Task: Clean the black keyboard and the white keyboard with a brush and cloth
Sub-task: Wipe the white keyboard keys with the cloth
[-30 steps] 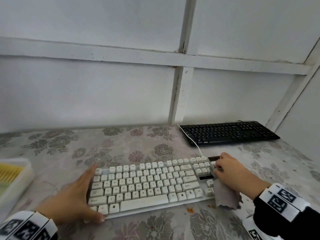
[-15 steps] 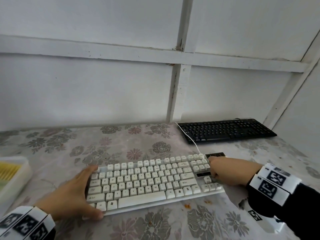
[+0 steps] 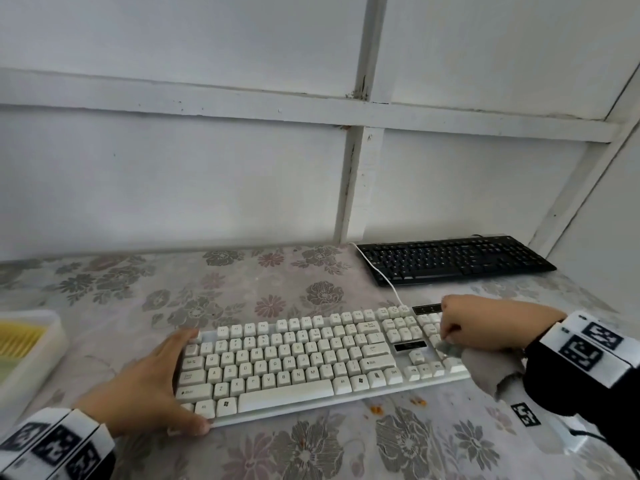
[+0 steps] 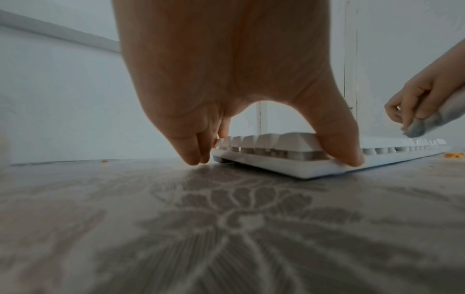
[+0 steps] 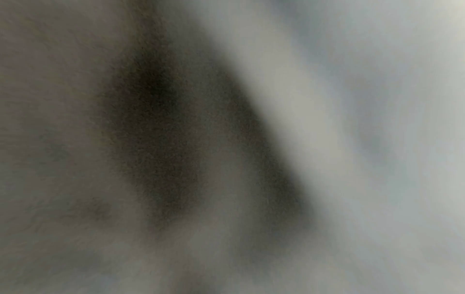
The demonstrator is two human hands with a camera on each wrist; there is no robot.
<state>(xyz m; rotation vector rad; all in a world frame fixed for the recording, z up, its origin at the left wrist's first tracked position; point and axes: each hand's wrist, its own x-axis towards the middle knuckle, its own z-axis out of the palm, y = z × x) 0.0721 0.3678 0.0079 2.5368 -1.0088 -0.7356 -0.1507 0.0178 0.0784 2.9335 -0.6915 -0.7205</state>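
Note:
The white keyboard [image 3: 311,362] lies in front of me on the flowered tablecloth. My left hand [image 3: 162,379] braces its left end, with the thumb [image 4: 347,157] on the front rim and straight fingers [image 4: 196,155] down beside the left edge. My right hand [image 3: 460,327] grips a grey cloth [image 3: 485,368] and presses it on the number pad at the right end; the left wrist view also shows this right hand [image 4: 422,99] and the cloth [image 4: 422,125]. The black keyboard [image 3: 450,259] sits at the back right by the wall. The right wrist view is a grey blur. No brush is in view.
A white tray [image 3: 31,348] with something yellow in it stands at the left edge. The white cable [image 3: 384,278] runs from the white keyboard past the black one. Orange crumbs [image 3: 377,408] lie in front of the keyboard. The wall closes off the back.
My right hand has rubbed the cloth across the number pad, from its right edge towards its upper keys. The left hand has stayed on the keyboard's left end.

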